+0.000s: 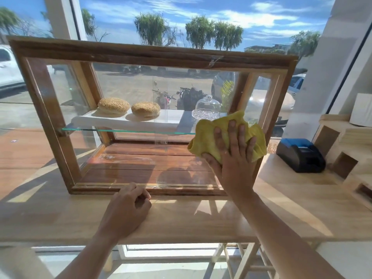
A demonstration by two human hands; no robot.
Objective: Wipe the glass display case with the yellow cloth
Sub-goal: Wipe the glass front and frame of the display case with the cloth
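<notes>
- The glass display case [151,57], a wooden frame with glass panels, stands on a light wooden counter [181,218] in front of a window.
- The right hand [235,156] lies flat with fingers spread and presses the yellow cloth [207,135] against the front glass at the right side of the case, about level with the glass shelf [128,130].
- The cloth is bunched under the palm; its edges stick out above and on both sides of the hand.
- The left hand [128,208] rests on the counter just before the lower frame rail, fingers curled into a loose fist, holding nothing visible.
- Behind the case, two sesame buns [113,105] and a small glass dome [208,106] sit on a white ledge.
- A black and blue receipt printer [301,155] stands on the counter to the right of the case.
</notes>
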